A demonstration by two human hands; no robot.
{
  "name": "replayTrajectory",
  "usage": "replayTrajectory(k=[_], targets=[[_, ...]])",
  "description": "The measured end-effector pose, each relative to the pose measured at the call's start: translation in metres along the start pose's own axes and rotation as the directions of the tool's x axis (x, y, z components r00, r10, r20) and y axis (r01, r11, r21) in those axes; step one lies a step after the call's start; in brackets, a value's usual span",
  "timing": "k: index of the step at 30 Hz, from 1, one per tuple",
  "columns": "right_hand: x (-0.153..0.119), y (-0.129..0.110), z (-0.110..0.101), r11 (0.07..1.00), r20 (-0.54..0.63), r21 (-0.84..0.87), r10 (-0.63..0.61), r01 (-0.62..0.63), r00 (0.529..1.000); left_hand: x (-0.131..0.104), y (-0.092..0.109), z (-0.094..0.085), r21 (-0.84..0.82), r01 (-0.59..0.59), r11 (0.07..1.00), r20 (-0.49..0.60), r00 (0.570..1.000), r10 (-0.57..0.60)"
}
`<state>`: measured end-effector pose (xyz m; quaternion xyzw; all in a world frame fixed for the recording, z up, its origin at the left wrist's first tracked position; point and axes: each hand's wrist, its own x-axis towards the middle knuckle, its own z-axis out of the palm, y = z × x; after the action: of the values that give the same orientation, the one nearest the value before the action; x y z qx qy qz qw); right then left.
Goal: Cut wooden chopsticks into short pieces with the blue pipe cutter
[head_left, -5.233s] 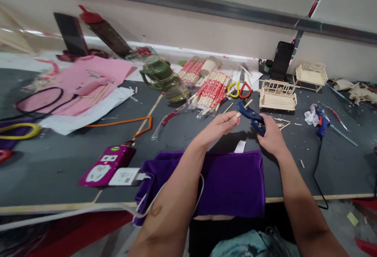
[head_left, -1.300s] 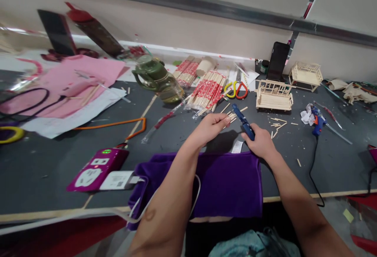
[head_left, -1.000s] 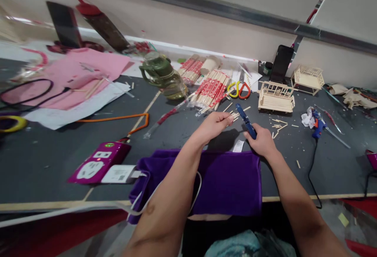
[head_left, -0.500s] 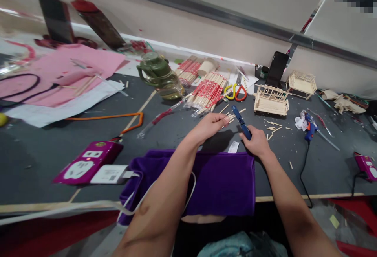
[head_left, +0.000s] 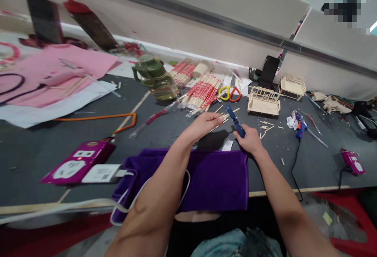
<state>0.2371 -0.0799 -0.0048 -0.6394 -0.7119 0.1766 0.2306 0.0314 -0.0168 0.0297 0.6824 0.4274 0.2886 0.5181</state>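
My left hand (head_left: 206, 124) is closed in a pinch above the dark table, with a thin wooden stick (head_left: 217, 128) at its fingertips. Several more short sticks (head_left: 236, 110) lie just behind those fingers and partly hide what is held. My right hand (head_left: 249, 140) wraps round the lower end of a dark-blue plier-like hand tool (head_left: 235, 120), whose upper end points up and left toward the sticks. A gap separates this tool from my left fingers. To the right of it, cut stick pieces (head_left: 267, 126) are scattered on the table.
Behind my hands lie wrapped chopsticks (head_left: 203, 94), scissors (head_left: 235, 94) and a green-topped jug (head_left: 154, 77). Two small stick-built furniture models (head_left: 264, 101) stand back right, near a blue glue gun (head_left: 301, 128). A purple cloth (head_left: 218, 180) and magenta power strip (head_left: 79, 162) are in front.
The whole view has shifted, so the table's contents sit slightly farther left. Both hands keep nearly the same pose, and the blue tool stays in my right hand.
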Motion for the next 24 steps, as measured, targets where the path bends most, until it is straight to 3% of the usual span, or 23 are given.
replayTrajectory(k=[11, 16, 19, 21, 24], targets=[[0.002, 0.002, 0.005, 1.0, 0.006, -0.028, 0.012, -0.012, 1.0, 0.001, 0.0, 0.002, 0.052, -0.011, 0.999, -0.016, 1.0, 0.012], [0.006, 0.006, 0.014, 0.998, -0.003, -0.062, 0.022, -0.022, 1.0, 0.004, -0.006, -0.004, 0.167, 0.025, 0.986, -0.063, 0.998, -0.015], [0.008, 0.01, 0.018, 0.999, -0.048, 0.043, 0.026, -0.024, 0.999, 0.004, -0.01, -0.012, 0.238, 0.019, 0.971, -0.094, 0.996, 0.003], [0.01, 0.012, 0.02, 0.978, -0.092, 0.2, 0.076, -0.057, 0.993, 0.003, -0.013, -0.017, 0.299, 0.018, 0.954, -0.135, 0.991, 0.023], [0.011, 0.014, 0.018, 0.828, -0.124, 0.555, 0.175, -0.078, 0.977, 0.004, -0.019, -0.024, 0.402, 0.057, 0.914, -0.196, 0.98, 0.025]])
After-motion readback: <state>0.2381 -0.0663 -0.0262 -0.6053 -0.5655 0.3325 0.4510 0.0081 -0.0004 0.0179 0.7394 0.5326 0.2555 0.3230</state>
